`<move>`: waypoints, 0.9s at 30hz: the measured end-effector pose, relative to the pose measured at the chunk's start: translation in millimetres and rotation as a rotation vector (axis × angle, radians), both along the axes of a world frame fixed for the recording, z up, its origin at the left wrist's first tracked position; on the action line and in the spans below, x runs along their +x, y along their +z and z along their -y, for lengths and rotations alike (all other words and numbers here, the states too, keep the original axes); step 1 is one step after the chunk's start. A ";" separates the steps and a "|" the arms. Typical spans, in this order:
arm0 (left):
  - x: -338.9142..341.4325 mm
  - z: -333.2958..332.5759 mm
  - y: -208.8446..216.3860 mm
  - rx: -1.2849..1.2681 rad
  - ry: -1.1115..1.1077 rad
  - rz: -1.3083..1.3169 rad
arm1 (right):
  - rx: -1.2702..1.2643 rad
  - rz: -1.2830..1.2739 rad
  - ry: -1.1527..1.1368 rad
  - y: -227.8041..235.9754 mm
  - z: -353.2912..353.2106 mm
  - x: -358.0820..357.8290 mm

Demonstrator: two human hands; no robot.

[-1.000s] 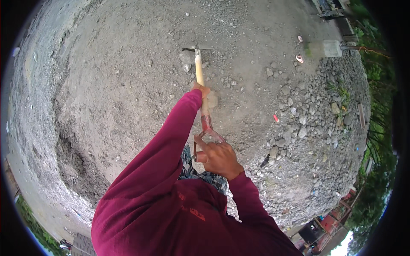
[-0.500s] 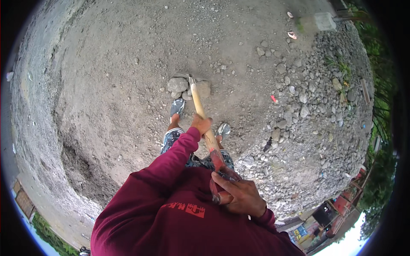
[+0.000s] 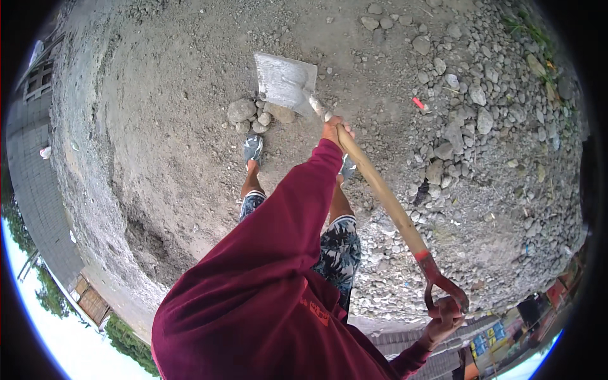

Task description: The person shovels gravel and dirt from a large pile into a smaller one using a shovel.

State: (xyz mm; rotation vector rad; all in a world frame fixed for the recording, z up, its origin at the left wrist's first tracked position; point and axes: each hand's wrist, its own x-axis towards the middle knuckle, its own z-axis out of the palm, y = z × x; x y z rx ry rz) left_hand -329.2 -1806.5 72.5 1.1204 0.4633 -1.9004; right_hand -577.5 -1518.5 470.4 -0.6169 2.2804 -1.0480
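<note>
A shovel (image 3: 386,187) with a wooden shaft slants across the view from far middle to near right. Its flat grey blade (image 3: 286,77) faces up, bare of any load, beyond a small cluster of stones (image 3: 242,111). My left hand (image 3: 335,131) is wrapped round the shaft just behind the blade's socket. At the other end, my right hand (image 3: 446,310) grips the crossbar of the red D-shaped handle. Both of my arms are in dark red sleeves, and the left one reaches across the body.
Loose rocks and gravel (image 3: 481,126) spread over the right side. A rough dug edge (image 3: 149,244) runs along the left. My feet stand behind the stone cluster, the left shoe (image 3: 253,150) close to it. A small red scrap (image 3: 418,102) lies among the stones.
The blade has lifted and turned to show its face, beyond the stones. My left hand has moved forward, closer to the blade; my right hand has swung the handle out right.
</note>
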 end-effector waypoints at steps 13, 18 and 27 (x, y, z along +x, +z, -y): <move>-205.6 -135.3 -218.2 0.600 -0.133 0.071 | 0.397 -0.058 -0.433 -197.0 -40.7 -245.2; -17.5 -84.1 -306.9 0.394 0.033 0.127 | 0.350 0.170 -0.256 -353.0 35.2 -157.5; 302.0 -33.6 -360.5 0.409 -0.012 0.666 | 0.300 0.555 -0.252 -531.0 62.5 119.8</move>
